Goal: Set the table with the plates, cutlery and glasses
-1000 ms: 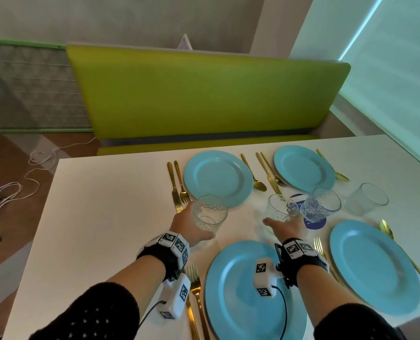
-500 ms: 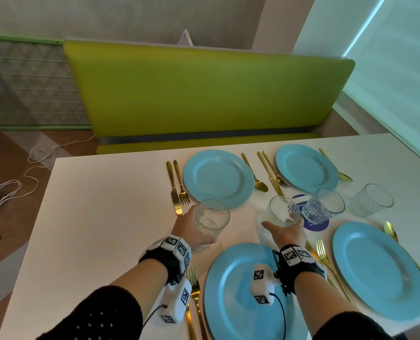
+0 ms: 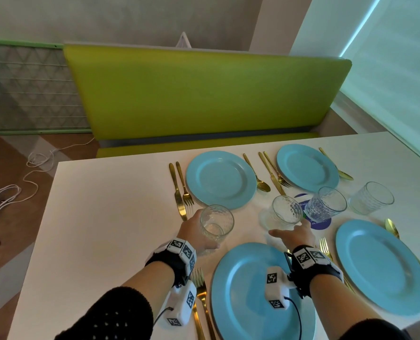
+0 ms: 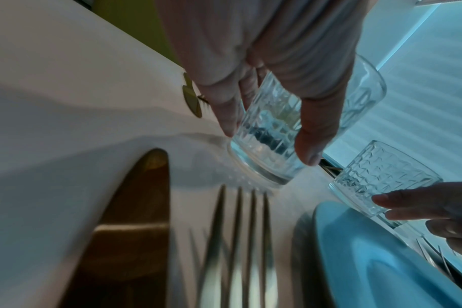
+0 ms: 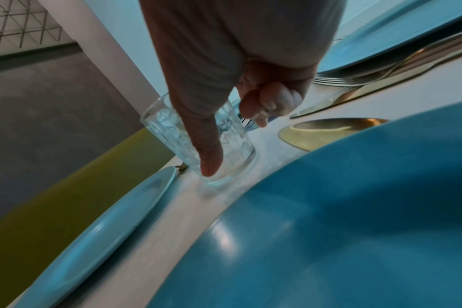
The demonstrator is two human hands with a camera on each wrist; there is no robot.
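Centre of frame: left hand (image 3: pixel 196 233) and right hand (image 3: pixel 294 234) each wrap fingers round a rigid, slippery, breakable glass tumbler (image 3: pixel 215 223), best held low on its wall.

The round blue plate (image 3: pixel 248 303) beneath the right wrist runs off the head view's bottom edge, partly covered by the wrist camera. The gold knife (image 4: pixel 129 239) and fork (image 4: pixel 237 250) under the left wrist are blurred (handles cut off). The left hand (image 3: pixel 194 235) hides its fingers behind the clear patterned glass (image 3: pixel 216 223).
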